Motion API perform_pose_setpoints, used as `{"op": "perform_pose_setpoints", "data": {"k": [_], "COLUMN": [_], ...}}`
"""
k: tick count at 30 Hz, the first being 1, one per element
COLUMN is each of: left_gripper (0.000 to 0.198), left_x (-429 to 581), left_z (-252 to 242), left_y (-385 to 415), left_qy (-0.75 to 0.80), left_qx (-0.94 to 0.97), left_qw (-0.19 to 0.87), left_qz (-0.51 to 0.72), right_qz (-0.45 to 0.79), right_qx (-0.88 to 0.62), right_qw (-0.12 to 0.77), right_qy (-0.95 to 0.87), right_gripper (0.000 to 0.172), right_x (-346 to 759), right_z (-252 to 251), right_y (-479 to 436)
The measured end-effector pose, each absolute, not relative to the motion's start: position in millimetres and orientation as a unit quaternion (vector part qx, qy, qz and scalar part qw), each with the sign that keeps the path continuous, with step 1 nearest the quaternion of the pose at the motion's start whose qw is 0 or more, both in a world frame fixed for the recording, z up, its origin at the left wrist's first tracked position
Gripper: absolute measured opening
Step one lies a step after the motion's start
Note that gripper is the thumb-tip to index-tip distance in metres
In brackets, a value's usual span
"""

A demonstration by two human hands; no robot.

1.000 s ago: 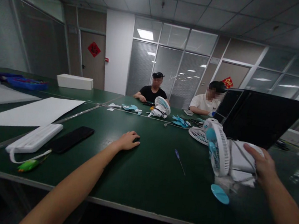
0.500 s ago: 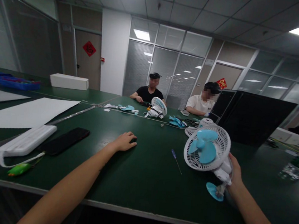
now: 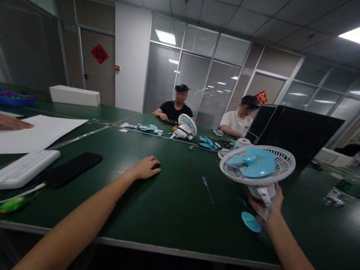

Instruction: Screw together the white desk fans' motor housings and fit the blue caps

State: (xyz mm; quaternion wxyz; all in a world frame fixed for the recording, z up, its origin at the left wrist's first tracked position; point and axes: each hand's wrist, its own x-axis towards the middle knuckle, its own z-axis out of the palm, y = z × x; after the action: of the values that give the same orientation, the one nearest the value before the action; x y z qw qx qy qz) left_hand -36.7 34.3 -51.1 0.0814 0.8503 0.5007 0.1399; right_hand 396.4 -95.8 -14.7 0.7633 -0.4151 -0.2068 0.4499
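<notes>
My right hand (image 3: 271,208) is closed around the base of a small white desk fan (image 3: 262,192). The fan's round cage has no front grille, and its light blue blades (image 3: 255,163) face upward. Below the hand shows a light blue disc (image 3: 250,222); how it joins the fan is hard to see. My left hand (image 3: 146,167) lies palm down on the green table, fingers a little apart and loosely bent. Between the hands a screwdriver (image 3: 205,182) with a purple-blue handle lies on the tabletop.
At left are a white power strip (image 3: 22,169), a black phone (image 3: 74,168) and white paper (image 3: 47,130) under another person's hand (image 3: 2,121). Across the table, two people sit near another fan (image 3: 185,127) and blue blades (image 3: 210,142). A black computer case (image 3: 300,135) and plastic bottles (image 3: 350,184) stand right.
My right hand has tilted the fan, so its blades turned from facing me to facing upward. Another person's hand has come onto the paper at left. My left hand stays on the table.
</notes>
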Motion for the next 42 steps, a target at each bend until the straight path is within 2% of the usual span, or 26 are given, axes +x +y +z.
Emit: {"op": "perform_pose_setpoints", "data": {"k": [3, 6, 12, 17, 20, 25, 32, 35, 37, 39, 42], "left_gripper": [0.051, 0.051, 0.050, 0.050, 0.049, 0.051, 0.046, 0.048, 0.051, 0.057, 0.067], "left_x": [-36.9, -37.2, -37.4, -38.4, -38.6, -37.3, -37.1, -39.0, -41.2, -44.6, -51.7], "left_z": [-51.3, -50.9, -52.1, -53.2, -52.8, -51.9, -50.6, -49.3, -47.4, -44.5, -38.6], "left_y": [34.2, 33.8, 35.5, 37.2, 36.9, 35.4, 34.8, 35.8, 37.0, 38.7, 42.0], "left_qy": [0.500, 0.501, 0.501, 0.497, 0.494, 0.492, 0.490, 0.486, 0.484, 0.483, 0.481], "left_qx": [0.851, 0.851, 0.849, 0.851, 0.851, 0.849, 0.838, 0.828, 0.817, 0.802, 0.778], "left_qw": [0.076, 0.073, 0.076, 0.080, 0.082, 0.097, 0.137, 0.167, 0.192, 0.220, 0.252], "left_qz": [0.139, 0.141, 0.148, 0.151, 0.155, 0.165, 0.199, 0.225, 0.246, 0.273, 0.317], "right_qz": [0.441, 0.432, 0.361, 0.325, 0.318, 0.326, 0.282, 0.257, 0.233, 0.232, 0.178], "right_qx": [-0.412, -0.416, -0.485, -0.513, -0.504, -0.450, -0.433, -0.438, -0.445, -0.444, -0.445], "right_qw": [0.793, 0.797, 0.789, 0.764, 0.753, 0.788, 0.794, 0.766, 0.714, 0.642, 0.552], "right_qy": [-0.086, -0.072, -0.111, -0.217, -0.279, -0.265, -0.320, -0.394, -0.488, -0.580, -0.683], "right_gripper": [0.027, 0.024, 0.032, 0.038, 0.039, 0.037, 0.044, 0.069, 0.086, 0.093, 0.088], "right_x": [382.6, 375.2, 383.2, 391.9, 392.7, 384.8, 350.6, 323.5, 302.8, 281.9, 252.9], "right_z": [-4.9, 0.4, -3.8, -9.0, -11.8, -9.1, 18.5, 37.9, 50.4, 60.7, 71.4], "right_y": [-99.5, -103.3, -106.2, -101.8, -98.5, -97.4, -91.7, -82.4, -72.5, -60.1, -42.0]}}
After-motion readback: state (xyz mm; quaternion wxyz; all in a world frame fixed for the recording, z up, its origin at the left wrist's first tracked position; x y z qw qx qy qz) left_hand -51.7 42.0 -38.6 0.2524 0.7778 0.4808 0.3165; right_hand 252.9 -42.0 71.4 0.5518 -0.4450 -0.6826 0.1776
